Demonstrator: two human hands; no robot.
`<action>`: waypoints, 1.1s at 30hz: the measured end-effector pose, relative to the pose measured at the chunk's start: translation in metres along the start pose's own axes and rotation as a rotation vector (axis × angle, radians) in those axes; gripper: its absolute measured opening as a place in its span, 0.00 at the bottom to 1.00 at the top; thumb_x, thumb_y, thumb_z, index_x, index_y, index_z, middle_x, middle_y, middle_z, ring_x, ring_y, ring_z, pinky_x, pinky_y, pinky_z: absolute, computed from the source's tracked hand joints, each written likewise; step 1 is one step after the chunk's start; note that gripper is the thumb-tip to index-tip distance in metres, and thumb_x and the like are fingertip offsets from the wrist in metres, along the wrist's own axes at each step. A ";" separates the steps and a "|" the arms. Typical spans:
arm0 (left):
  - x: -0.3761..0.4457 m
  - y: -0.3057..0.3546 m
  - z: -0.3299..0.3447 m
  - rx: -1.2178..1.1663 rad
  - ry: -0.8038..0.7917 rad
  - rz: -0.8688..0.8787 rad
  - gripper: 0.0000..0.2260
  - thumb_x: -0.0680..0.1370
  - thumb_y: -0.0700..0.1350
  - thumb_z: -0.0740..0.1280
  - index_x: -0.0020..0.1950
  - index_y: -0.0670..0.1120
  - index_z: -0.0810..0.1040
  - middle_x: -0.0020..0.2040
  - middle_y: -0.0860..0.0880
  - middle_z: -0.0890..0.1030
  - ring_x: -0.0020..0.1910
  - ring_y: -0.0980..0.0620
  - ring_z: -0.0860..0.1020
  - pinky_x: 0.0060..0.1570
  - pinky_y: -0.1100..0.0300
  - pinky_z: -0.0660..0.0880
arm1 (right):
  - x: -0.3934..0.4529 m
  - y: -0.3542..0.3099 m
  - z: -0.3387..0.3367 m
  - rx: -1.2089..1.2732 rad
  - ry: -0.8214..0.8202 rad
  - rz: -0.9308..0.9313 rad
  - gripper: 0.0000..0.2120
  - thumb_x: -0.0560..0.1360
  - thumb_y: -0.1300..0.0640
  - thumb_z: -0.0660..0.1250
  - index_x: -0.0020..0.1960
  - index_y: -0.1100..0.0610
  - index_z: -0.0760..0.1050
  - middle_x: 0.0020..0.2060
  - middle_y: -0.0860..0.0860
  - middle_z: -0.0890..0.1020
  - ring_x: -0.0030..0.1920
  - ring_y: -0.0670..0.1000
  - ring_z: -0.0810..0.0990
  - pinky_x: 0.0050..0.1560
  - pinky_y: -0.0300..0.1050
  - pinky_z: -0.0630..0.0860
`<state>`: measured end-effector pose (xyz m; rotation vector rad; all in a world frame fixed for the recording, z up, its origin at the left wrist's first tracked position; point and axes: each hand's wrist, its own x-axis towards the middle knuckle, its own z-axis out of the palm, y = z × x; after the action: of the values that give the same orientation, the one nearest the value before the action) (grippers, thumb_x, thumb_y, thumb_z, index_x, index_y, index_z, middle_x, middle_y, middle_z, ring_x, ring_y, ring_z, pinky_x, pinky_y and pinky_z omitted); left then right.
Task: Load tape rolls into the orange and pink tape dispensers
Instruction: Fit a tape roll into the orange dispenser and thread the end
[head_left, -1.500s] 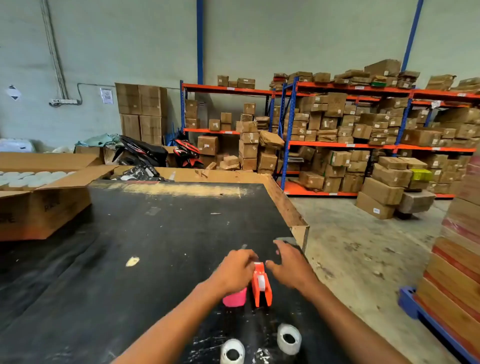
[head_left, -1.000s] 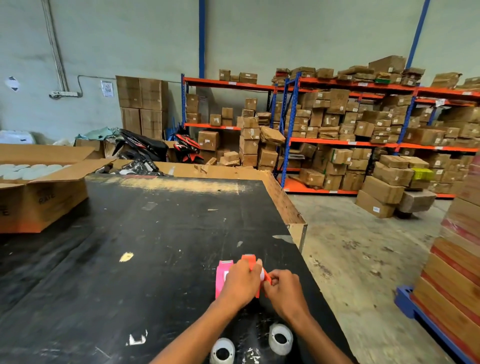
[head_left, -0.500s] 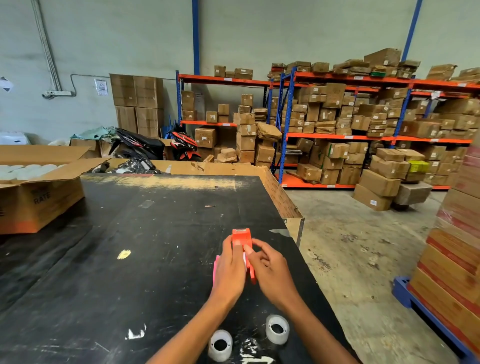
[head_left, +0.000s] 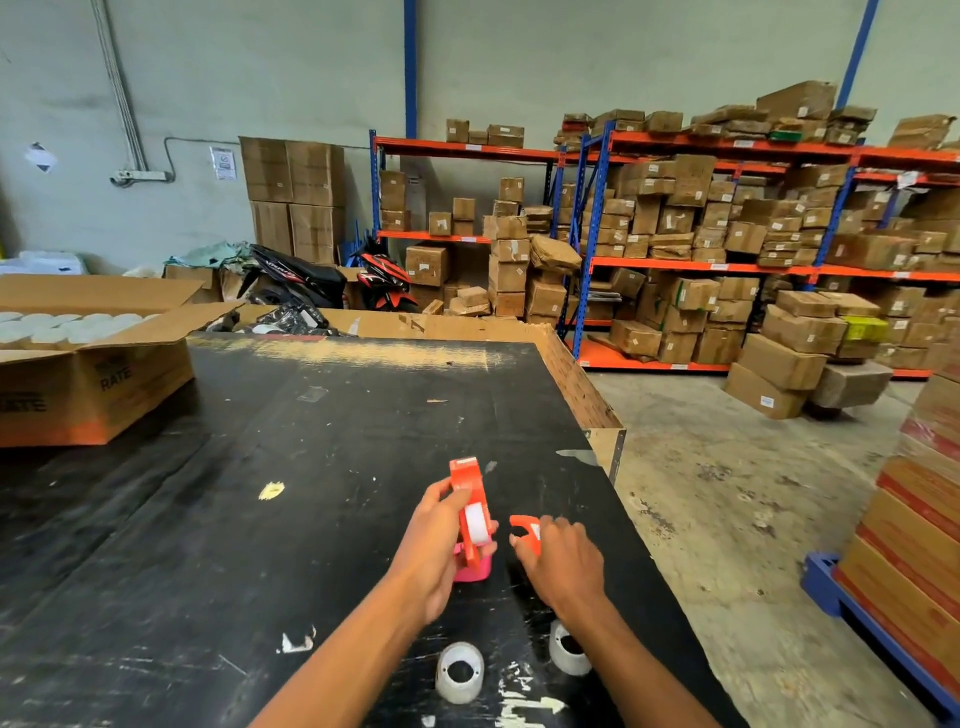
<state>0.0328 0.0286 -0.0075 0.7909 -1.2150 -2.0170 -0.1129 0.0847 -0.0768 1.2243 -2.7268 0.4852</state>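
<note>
My left hand (head_left: 434, 545) grips the orange tape dispenser (head_left: 470, 501) upright above the black table (head_left: 260, 519); a white core shows in its middle. My right hand (head_left: 563, 561) holds a separate orange dispenser piece (head_left: 525, 532), a little to the right of the main body. The pink dispenser (head_left: 472, 569) lies on the table under my left hand, mostly hidden. Two white tape rolls sit near the table's front edge: one (head_left: 460, 673) below my left forearm, the other (head_left: 569, 649) partly behind my right wrist.
An open cardboard box (head_left: 98, 379) with several white rolls stands at the table's left. The table's right edge (head_left: 613, 457) drops to a concrete floor. Shelves of cartons (head_left: 727, 249) fill the back; stacked boxes on a blue pallet (head_left: 924, 545) are at right.
The hands were together on the orange dispenser; now they have drawn apart, the right hand holding an orange piece off to the right. The dispenser's white core is now exposed.
</note>
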 end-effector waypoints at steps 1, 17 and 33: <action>-0.002 -0.002 -0.001 0.022 0.004 -0.017 0.07 0.80 0.42 0.60 0.57 0.45 0.73 0.45 0.40 0.79 0.36 0.48 0.79 0.36 0.52 0.76 | 0.000 0.002 -0.003 -0.001 -0.009 0.014 0.22 0.77 0.41 0.57 0.58 0.57 0.75 0.56 0.55 0.81 0.58 0.57 0.76 0.52 0.51 0.75; -0.025 -0.046 0.066 0.135 -0.244 -0.159 0.06 0.78 0.41 0.66 0.55 0.44 0.75 0.42 0.42 0.81 0.37 0.47 0.80 0.41 0.52 0.77 | -0.089 0.074 -0.106 1.050 -0.218 -0.002 0.09 0.74 0.60 0.70 0.52 0.62 0.80 0.38 0.56 0.84 0.35 0.50 0.80 0.38 0.37 0.79; -0.030 -0.027 0.009 0.154 -0.160 -0.053 0.05 0.74 0.46 0.71 0.49 0.50 0.78 0.32 0.53 0.86 0.31 0.57 0.84 0.41 0.55 0.78 | -0.086 0.041 -0.076 0.051 -0.456 -0.207 0.28 0.68 0.44 0.71 0.65 0.51 0.71 0.61 0.55 0.76 0.63 0.58 0.74 0.55 0.50 0.72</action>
<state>0.0379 0.0664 -0.0233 0.7531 -1.4691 -2.0812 -0.0883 0.1967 -0.0349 1.8019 -2.9006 0.2794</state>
